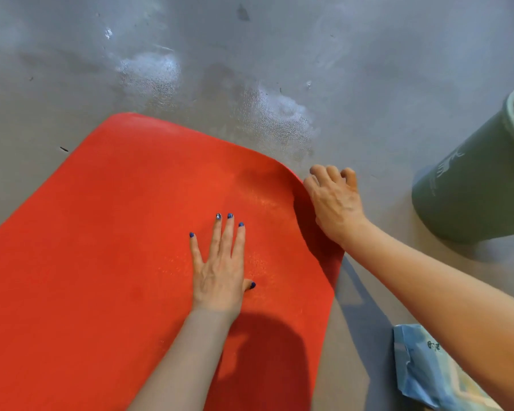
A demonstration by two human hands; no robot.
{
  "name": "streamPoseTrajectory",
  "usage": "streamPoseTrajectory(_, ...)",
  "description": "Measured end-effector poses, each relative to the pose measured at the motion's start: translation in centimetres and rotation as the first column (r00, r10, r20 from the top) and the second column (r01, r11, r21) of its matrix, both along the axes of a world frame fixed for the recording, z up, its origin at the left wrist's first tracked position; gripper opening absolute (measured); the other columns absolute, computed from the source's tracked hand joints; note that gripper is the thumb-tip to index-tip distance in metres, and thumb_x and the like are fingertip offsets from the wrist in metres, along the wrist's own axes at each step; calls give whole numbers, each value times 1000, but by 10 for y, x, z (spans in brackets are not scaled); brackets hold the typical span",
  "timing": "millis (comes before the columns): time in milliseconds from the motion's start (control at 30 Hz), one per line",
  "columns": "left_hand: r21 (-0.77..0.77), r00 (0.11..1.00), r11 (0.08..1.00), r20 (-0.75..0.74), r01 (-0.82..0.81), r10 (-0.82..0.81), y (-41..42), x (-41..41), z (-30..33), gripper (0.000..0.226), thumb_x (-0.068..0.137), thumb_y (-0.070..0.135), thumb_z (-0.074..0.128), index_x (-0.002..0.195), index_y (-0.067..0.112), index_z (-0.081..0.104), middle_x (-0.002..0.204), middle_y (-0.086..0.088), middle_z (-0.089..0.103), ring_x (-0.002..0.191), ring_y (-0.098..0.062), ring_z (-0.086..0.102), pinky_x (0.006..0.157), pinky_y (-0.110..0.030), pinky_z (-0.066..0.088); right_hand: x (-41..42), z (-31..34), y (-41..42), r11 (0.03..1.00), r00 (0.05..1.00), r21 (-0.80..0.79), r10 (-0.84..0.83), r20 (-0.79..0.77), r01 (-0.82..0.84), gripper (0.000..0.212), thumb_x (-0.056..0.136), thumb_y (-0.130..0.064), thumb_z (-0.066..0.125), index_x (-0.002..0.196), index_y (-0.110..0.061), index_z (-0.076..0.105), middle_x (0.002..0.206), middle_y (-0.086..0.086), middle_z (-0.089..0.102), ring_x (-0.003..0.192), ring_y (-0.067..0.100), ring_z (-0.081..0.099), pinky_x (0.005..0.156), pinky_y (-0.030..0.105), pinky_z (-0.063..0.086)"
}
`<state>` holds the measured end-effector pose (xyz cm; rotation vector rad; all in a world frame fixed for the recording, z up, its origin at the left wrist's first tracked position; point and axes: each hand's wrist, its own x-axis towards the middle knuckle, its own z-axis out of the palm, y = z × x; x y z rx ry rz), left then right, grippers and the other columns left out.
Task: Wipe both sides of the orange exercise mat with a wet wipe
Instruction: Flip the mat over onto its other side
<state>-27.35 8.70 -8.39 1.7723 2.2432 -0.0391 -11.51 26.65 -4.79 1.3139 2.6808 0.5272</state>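
Orange-red foam exercise mat (107,247) spread flat on grey, glossy floor (250,54), running from upper centre down to lower left of view, right edge lifted and curled upward. Left hand (220,268) laid palm-down on mat surface near its right side, fingers straight and slightly spread, blue-painted nails visible, thumb tucked toward the right; nothing held. Right hand (334,200) at the raised right edge of mat, fingers curled, knuckles up; edge appears gripped, though fingertips are hidden behind the fold, so exact hold cannot be told. Damp, shiny patches on floor just beyond far end of mat. Green plastic bucket (475,185) standing on floor at right, well apart from mat. Pale blue soft packet of wipes (428,372) lying on floor at lower right, partly covered by right forearm. No loose wipe discernible in either hand.
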Motion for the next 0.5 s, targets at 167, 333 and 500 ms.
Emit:
streamPoseTrajectory(167, 285, 998, 957, -51, 45, -31, 14, -23, 21, 118, 62, 21, 91, 158, 9, 24, 168, -11, 17, 156, -24, 5, 119, -62, 8, 1, 8, -36, 982, 981, 45, 186, -63, -183, 40, 69, -2, 37, 99, -12, 62, 133, 7, 55, 118, 25, 54, 100, 47, 24)
streamPoseTrajectory(333, 189, 978, 966, -146, 175, -148, 45, -38, 68, 104, 86, 7, 60, 160, 17, -12, 168, -1, -18, 151, -21, -25, 118, -53, -17, 2, 12, -78, 955, 948, 79, 293, -125, -285, 29, 82, -6, 33, 91, -17, 58, 131, 5, 59, 126, 22, 51, 104, 46, 24)
streamPoseTrajectory(500, 33, 918, 949, -267, 313, -294, 63, -51, 90, 78, 97, 9, 37, 161, 19, -6, 170, 2, -11, 153, -21, -24, 117, -58, -17, 3, 12, -117, 932, 919, 88, 362, -153, -352, 24, 88, -6, 34, 87, -18, 55, 136, 6, 57, 126, 21, 52, 103, 46, 28)
